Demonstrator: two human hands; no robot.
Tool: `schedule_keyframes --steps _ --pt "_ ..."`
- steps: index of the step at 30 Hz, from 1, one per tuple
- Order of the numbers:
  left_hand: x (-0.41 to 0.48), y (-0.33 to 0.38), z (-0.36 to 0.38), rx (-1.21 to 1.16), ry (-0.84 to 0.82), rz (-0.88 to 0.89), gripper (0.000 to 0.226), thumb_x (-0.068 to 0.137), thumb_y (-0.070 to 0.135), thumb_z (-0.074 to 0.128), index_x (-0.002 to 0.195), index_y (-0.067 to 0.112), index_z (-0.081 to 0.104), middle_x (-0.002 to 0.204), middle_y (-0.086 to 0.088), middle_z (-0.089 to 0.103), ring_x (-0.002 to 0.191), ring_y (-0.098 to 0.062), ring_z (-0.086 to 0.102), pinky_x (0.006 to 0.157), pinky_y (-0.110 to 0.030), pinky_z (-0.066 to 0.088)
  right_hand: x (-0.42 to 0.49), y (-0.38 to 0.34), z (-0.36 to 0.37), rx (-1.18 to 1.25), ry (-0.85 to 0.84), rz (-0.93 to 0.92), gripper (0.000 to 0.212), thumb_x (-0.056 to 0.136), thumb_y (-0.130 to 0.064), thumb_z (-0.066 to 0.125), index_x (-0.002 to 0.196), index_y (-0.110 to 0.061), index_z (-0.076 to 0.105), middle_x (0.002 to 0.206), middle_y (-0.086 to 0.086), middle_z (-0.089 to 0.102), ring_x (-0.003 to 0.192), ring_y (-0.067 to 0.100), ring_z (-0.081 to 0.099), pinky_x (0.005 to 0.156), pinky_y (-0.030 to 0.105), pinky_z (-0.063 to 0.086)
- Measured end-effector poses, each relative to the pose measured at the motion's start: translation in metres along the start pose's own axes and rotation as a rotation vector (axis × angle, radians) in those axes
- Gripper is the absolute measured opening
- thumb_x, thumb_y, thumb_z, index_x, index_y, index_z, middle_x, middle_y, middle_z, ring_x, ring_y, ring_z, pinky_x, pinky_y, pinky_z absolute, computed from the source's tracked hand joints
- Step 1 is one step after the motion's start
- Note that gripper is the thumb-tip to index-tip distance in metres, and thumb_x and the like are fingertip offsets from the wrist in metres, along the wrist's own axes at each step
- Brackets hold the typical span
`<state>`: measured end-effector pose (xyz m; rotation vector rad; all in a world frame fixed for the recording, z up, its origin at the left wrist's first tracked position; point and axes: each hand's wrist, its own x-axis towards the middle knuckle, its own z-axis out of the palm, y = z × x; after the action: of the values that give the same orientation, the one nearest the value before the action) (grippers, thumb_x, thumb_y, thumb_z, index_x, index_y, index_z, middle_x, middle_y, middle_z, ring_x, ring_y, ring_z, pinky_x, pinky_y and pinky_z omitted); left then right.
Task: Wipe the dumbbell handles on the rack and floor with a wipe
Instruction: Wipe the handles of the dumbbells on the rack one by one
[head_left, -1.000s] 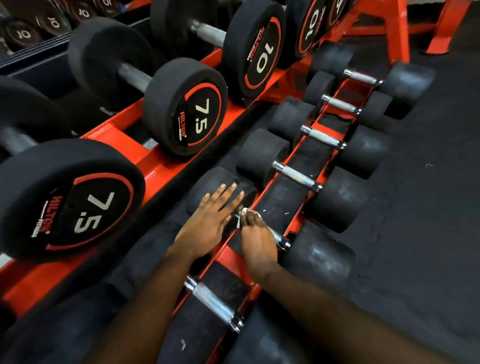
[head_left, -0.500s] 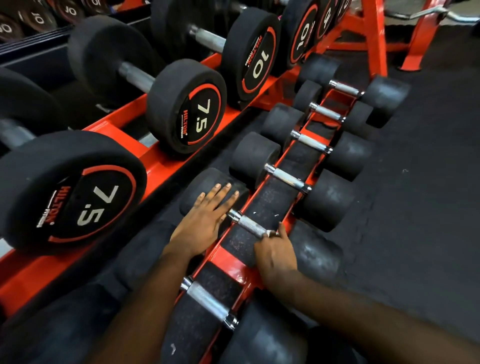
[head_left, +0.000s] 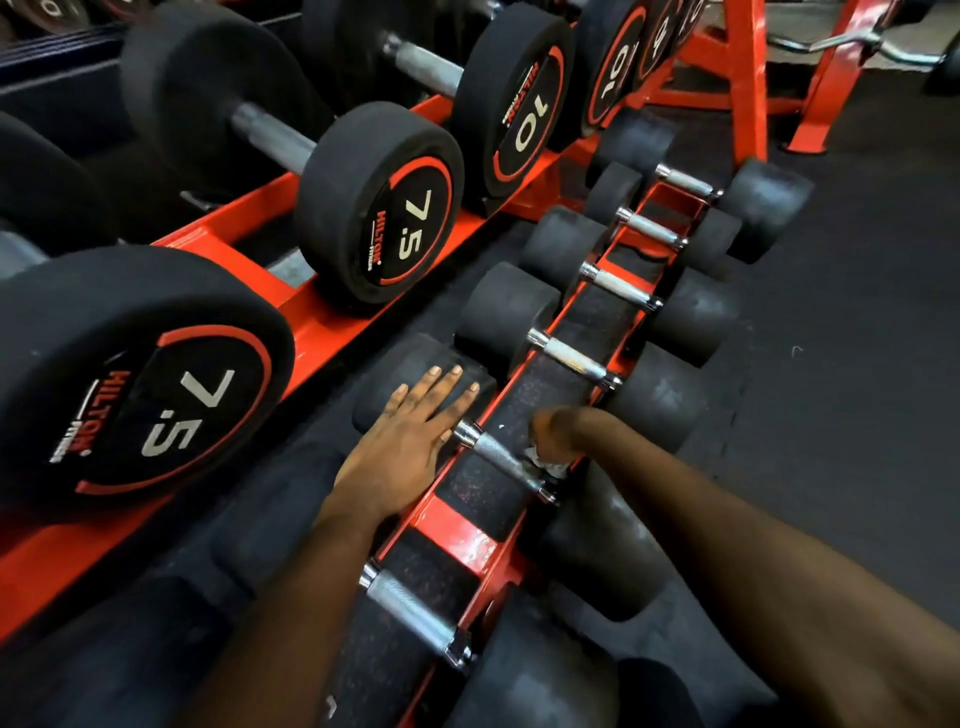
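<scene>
The hands are on the low rack at centre frame, where the left hand lies flat and relaxed on a dumbbell head while the blurred right hand, bunched around the wipe, has slid to the right end of the handle, so this handle seems nearly done, with black rubber floor at right.

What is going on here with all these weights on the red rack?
A person is cleaning the small black dumbbells lined up on the low red steel rack. The left hand lies flat on the black rubber head of one dumbbell, as if to steady it. The right hand, blurred, holds a crumpled white wipe against the right end of that dumbbell's knurled metal handle. Four more handles lie farther along the rack.
</scene>
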<state>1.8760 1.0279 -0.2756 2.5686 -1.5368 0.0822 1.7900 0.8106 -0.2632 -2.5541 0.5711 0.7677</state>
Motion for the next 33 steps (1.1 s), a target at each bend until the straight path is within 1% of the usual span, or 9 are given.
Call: schedule_keyframes --steps 3,9,14,17,20,22,24,27,33 --pt "0.000 0.000 0.001 -0.006 0.015 0.001 0.063 0.106 0.021 0.033 0.161 0.035 0.006 0.169 0.011 -0.004 0.153 -0.008 -0.016 0.125 -0.039 -0.001 0.016 -0.001 0.004 -0.051 0.077 -0.017 0.035 0.095 -0.022 0.052 0.119 0.001 0.063 0.125 0.019 0.063 0.114 0.032 0.061 0.094 0.034 0.047" --pt "0.000 0.000 -0.001 -0.002 0.002 -0.008 0.063 0.106 0.022 0.032 0.161 0.036 0.005 0.169 0.012 -0.006 0.153 -0.007 -0.017 0.125 -0.039 -0.002 0.035 -0.016 0.021 0.393 0.208 -0.079 0.013 0.086 -0.006 0.057 0.090 -0.001 0.068 0.084 0.012 0.068 0.076 0.024 0.064 0.065 0.031 0.054" --pt "0.000 0.000 0.000 -0.013 0.007 -0.011 0.063 0.107 0.022 0.033 0.161 0.036 0.005 0.169 0.012 -0.006 0.153 -0.007 -0.017 0.125 -0.038 -0.003 0.027 -0.004 0.024 0.262 0.156 -0.044 0.017 0.090 -0.019 0.061 0.086 -0.004 0.068 0.084 0.010 0.065 0.077 0.022 0.061 0.066 0.025 0.044" --pt "-0.001 0.000 0.000 -0.015 0.009 -0.008 0.063 0.107 0.021 0.033 0.161 0.036 0.006 0.169 0.013 -0.005 0.153 -0.007 -0.016 0.125 -0.038 -0.002 0.027 -0.018 0.032 0.214 0.323 -0.081 0.021 0.085 -0.022 0.062 0.093 -0.004 0.069 0.101 0.015 0.071 0.097 0.030 0.067 0.080 0.032 0.051" --pt "0.000 0.000 0.001 -0.026 0.011 -0.005 0.062 0.106 0.021 0.034 0.161 0.036 0.008 0.169 0.012 -0.003 0.154 -0.007 -0.014 0.126 -0.039 -0.001 0.009 -0.008 0.050 0.183 0.485 -0.194 0.043 0.083 -0.053 0.060 0.090 -0.011 0.070 0.088 0.013 0.072 0.088 0.033 0.068 0.074 0.035 0.055" --pt "0.000 -0.002 0.003 -0.014 0.020 -0.010 0.062 0.106 0.022 0.033 0.161 0.036 0.008 0.169 0.011 -0.002 0.154 -0.008 -0.013 0.126 -0.040 0.001 -0.003 -0.001 0.048 0.086 0.540 -0.348 0.045 0.086 -0.060 0.053 0.091 -0.019 0.070 0.084 0.006 0.073 0.083 0.028 0.069 0.072 0.036 0.056" --pt "0.001 -0.003 0.003 -0.015 0.004 -0.006 0.062 0.106 0.023 0.032 0.161 0.036 0.007 0.169 0.011 -0.003 0.154 -0.008 -0.013 0.127 -0.040 0.002 -0.010 -0.003 0.038 -0.050 0.571 -0.608 0.022 0.091 -0.039 0.055 0.100 -0.028 0.071 0.095 -0.003 0.074 0.092 0.019 0.068 0.078 0.035 0.053" --pt "0.001 -0.001 0.001 -0.045 -0.003 -0.007 0.059 0.104 0.030 0.024 0.161 0.036 0.010 0.169 0.012 -0.001 0.154 -0.008 -0.012 0.127 -0.040 0.002 -0.012 -0.013 0.032 -0.477 0.650 -0.923 0.029 0.088 -0.024 0.059 0.110 -0.042 0.068 0.102 -0.022 0.067 0.102 0.010 0.047 0.077 0.035 0.035" --pt "0.002 -0.003 0.002 -0.058 0.009 -0.007 0.061 0.106 0.021 0.033 0.161 0.037 0.012 0.169 0.012 0.000 0.154 -0.007 -0.011 0.127 -0.039 0.002 -0.011 -0.010 0.015 -0.815 0.443 -0.812 0.022 0.096 -0.029 0.047 0.102 -0.027 0.068 0.101 -0.005 0.070 0.101 0.017 0.058 0.090 0.033 0.031"
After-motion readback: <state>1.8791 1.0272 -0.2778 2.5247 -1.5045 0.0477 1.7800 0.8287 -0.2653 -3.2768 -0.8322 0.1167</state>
